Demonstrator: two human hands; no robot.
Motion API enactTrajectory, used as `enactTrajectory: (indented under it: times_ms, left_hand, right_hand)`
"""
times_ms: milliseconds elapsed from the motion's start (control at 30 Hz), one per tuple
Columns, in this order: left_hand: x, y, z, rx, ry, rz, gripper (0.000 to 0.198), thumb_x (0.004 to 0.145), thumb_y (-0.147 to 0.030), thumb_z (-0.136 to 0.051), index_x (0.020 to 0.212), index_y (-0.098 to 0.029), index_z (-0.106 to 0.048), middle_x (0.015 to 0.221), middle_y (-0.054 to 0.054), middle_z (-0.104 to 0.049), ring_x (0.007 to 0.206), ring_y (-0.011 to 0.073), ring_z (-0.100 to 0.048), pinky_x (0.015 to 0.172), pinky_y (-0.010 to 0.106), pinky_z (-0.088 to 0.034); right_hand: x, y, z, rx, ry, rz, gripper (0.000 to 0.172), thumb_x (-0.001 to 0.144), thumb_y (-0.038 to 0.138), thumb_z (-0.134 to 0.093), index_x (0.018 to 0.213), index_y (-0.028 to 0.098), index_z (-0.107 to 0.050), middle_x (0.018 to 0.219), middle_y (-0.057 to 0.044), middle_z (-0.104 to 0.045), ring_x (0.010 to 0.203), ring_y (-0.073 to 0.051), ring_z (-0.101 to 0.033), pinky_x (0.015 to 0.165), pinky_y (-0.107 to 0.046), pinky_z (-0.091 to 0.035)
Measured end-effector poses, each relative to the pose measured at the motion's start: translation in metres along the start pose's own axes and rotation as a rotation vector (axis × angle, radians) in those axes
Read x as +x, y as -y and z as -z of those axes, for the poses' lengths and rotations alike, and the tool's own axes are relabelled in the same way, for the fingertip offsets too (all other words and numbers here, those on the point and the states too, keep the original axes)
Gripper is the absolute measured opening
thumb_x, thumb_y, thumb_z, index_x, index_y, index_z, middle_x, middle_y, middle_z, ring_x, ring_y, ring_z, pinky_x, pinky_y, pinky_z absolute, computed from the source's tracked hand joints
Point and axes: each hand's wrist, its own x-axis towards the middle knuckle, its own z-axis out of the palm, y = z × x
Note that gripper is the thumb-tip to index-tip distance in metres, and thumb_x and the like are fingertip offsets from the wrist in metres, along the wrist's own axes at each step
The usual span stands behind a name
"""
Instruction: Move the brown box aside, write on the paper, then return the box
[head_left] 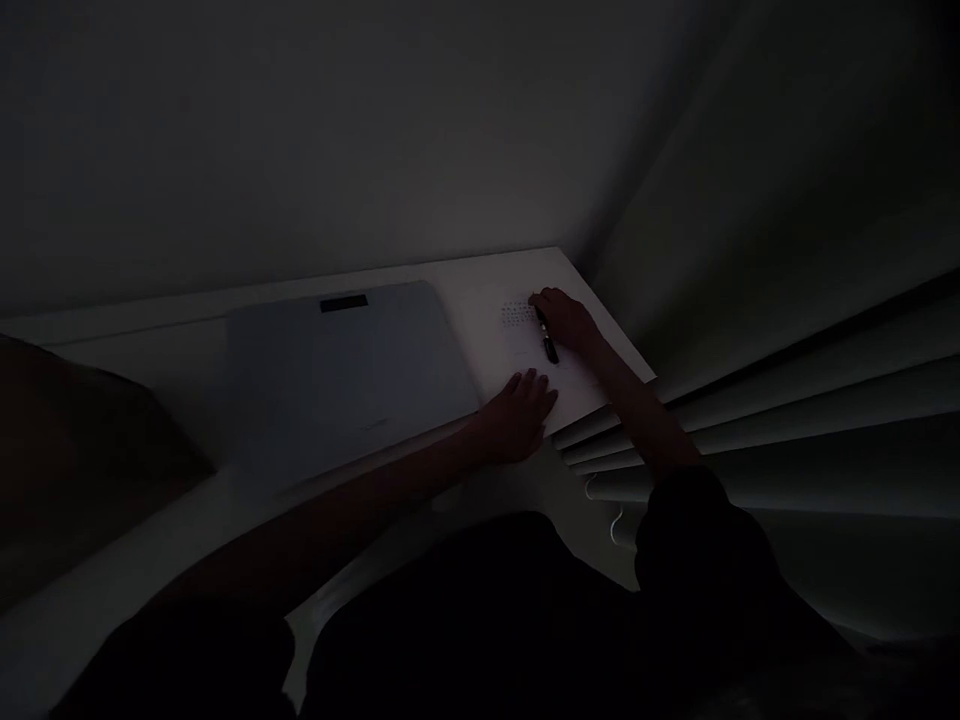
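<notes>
In dim light, a sheet of white paper (525,345) with several rows of small dark marks lies at the right end of a white table. My right hand (568,318) rests on the paper beside the marks, fingers closed around the upper end of a black pen (549,345). The pen slants down toward my left hand; its tip is hidden by my fingers. My left hand (517,415) lies flat near the table's front edge, fingers stretched out over the paper's lower part. Nothing shows in it.
Left of the paper lies a large flat grey-blue panel (345,385) with a small black strip (343,303) at its back edge. A dark, unclear shape (82,460) stands far left. A wall backs the white table (559,265); folded curtains (750,440) hang close on the right.
</notes>
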Motion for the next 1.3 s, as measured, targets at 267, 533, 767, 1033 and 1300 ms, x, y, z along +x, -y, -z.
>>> enactTrajectory:
  times_ms: [267,533,767,1033,1300]
  left_hand:
    - [0.010,-0.003,0.014,0.010,0.063,0.040,0.060,0.103,-0.038,-0.030,0.154,-0.006,-0.035,0.156,0.023,-0.029,0.146,0.0405,-0.025,0.118,0.051,-0.021]
    - [-0.017,-0.010,0.033,0.101,-0.022,0.007,0.056,0.105,-0.039,-0.030,0.152,-0.011,-0.041,0.154,0.018,-0.036,0.145,0.0364,-0.029,0.119,0.052,-0.018]
    - [-0.077,-0.011,0.061,0.128,-0.206,0.127,0.053,0.104,-0.036,-0.033,0.150,-0.012,-0.043,0.149,0.016,-0.044,0.142,0.0352,-0.035,0.116,0.052,-0.027]
    - [-0.177,0.002,0.099,0.136,-0.435,0.453,0.043,0.097,-0.024,-0.042,0.138,-0.015,-0.054,0.137,0.012,-0.057,0.133,0.0312,-0.048,0.110,0.047,-0.038]
    - [-0.309,0.008,0.135,0.263,-0.871,0.778,0.066,0.077,-0.020,-0.058,0.142,-0.024,-0.051,0.130,0.008,-0.061,0.126,0.0334,-0.054,0.104,0.050,-0.044]
  right_hand:
    - [0.003,0.000,0.005,-0.140,0.153,0.045,0.028,0.098,0.002,-0.041,0.118,0.011,-0.058,0.114,-0.012,-0.055,0.102,-0.024,-0.049,0.077,-0.032,-0.036]
    - [0.002,0.005,0.010,-0.172,0.188,0.014,0.031,0.098,0.001,-0.040,0.121,0.012,-0.057,0.112,-0.012,-0.053,0.099,-0.024,-0.049,0.072,-0.031,-0.036]
    - [0.009,0.021,0.028,-0.250,0.061,-0.014,0.045,0.093,-0.001,-0.033,0.129,0.008,-0.057,0.111,-0.017,-0.054,0.103,-0.032,-0.047,0.084,-0.041,-0.041]
    - [0.040,0.141,0.062,0.202,-0.261,0.228,0.055,0.084,-0.006,-0.025,0.124,0.007,-0.060,0.115,-0.020,-0.055,0.113,-0.031,-0.047,0.092,-0.045,-0.046]
    - [0.075,0.280,0.082,0.774,-0.318,0.490,0.053,0.095,0.014,-0.020,0.140,0.014,-0.046,0.134,-0.014,-0.048,0.130,-0.023,-0.042,0.113,-0.042,-0.038]
